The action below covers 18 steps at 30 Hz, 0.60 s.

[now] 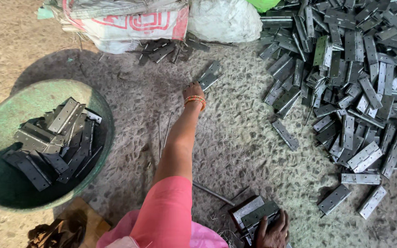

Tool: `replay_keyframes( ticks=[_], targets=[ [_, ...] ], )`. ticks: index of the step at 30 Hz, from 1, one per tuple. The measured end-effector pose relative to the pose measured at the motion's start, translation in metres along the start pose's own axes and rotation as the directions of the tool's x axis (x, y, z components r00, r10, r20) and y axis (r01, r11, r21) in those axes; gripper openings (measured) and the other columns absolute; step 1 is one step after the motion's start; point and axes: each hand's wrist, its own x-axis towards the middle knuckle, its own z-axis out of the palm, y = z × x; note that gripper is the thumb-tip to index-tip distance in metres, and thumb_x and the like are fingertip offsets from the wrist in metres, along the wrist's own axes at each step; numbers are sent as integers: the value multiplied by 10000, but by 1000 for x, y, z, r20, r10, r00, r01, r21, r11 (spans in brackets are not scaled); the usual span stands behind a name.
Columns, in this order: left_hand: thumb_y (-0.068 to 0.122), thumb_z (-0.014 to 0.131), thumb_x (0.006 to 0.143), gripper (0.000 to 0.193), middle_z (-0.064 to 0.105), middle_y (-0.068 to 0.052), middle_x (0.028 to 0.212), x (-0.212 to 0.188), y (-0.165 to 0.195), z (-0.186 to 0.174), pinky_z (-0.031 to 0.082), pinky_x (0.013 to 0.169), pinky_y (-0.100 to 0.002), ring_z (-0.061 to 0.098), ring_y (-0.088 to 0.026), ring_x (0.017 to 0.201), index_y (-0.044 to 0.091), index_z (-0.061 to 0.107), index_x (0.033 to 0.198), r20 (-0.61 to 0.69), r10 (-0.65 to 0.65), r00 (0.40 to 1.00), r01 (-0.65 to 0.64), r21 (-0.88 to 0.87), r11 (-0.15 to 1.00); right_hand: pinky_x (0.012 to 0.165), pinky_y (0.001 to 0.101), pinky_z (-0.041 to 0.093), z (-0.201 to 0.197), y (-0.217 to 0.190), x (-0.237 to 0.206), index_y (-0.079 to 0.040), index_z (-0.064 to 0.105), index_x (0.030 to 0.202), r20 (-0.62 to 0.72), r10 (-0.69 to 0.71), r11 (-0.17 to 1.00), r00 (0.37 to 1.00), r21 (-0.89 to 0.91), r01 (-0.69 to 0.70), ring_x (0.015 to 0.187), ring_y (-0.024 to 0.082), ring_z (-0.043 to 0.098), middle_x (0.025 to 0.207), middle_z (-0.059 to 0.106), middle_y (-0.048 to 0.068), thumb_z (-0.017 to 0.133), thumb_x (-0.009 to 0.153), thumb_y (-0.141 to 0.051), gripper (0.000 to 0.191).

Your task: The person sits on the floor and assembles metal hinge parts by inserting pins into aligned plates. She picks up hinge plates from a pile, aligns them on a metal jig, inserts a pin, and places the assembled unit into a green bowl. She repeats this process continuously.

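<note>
My left hand stretches out, fingers closing on a hinge lying on the floor. My right hand clamps a stack of hinges near me. Lifting needs firm grip.

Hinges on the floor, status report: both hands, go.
Left hand stretched out, on a loose hinge. Right hand gripping a hinge stack close in. Thin rods lie beside the outstretched arm.

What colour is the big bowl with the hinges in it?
The bowl is green, seen in the head view.
</note>
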Motion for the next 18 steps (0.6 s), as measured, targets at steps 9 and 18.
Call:
replay_keyframes(
  ticks=[9,18],
  targets=[
    [192,686,900,238,679,-176,1196,-21,-2,16,567,937,-427,679,-323,1110,102,706,1120,-91,51,995,-46,58,997,1187,543,247,-11,-2,-5,-117,390,1557,73,76,993,994,-99,-68,1462,351,384,1609,386,174,558,934,-444,723],
    [208,797,765,258,753,-197,975,-77,-32,-39,595,823,-479,732,-380,912,113,796,1005,111,155,982,-134,-175,975,1163,505,316,-60,-27,-24,-70,419,1511,27,72,996,997,45,-73,1411,421,407,1608,375,209,573,921,-425,705]
  ],
)
